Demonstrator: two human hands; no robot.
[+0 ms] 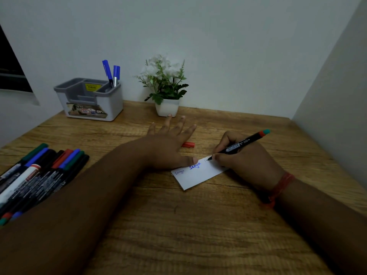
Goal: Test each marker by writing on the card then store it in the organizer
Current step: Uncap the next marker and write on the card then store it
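A white card (195, 176) lies on the wooden desk with two written words and a third begun at its far right end. My right hand (244, 157) grips a black marker (241, 145) with a red and teal end, its tip touching the card. My left hand (168, 143) lies flat with fingers spread, its thumb pressing the card's top edge. A red cap (188, 144) lies on the desk just behind that hand. Several capped markers (39, 171) lie in a pile at the left. The grey-and-white organizer (89, 100) stands at the back left with two blue markers (111, 73) upright in it.
A small white pot with a white-flowered plant (165, 90) stands at the back centre, against the wall. A wall closes the desk on the right. Bare desk surface (188, 225) stretches in front of the card.
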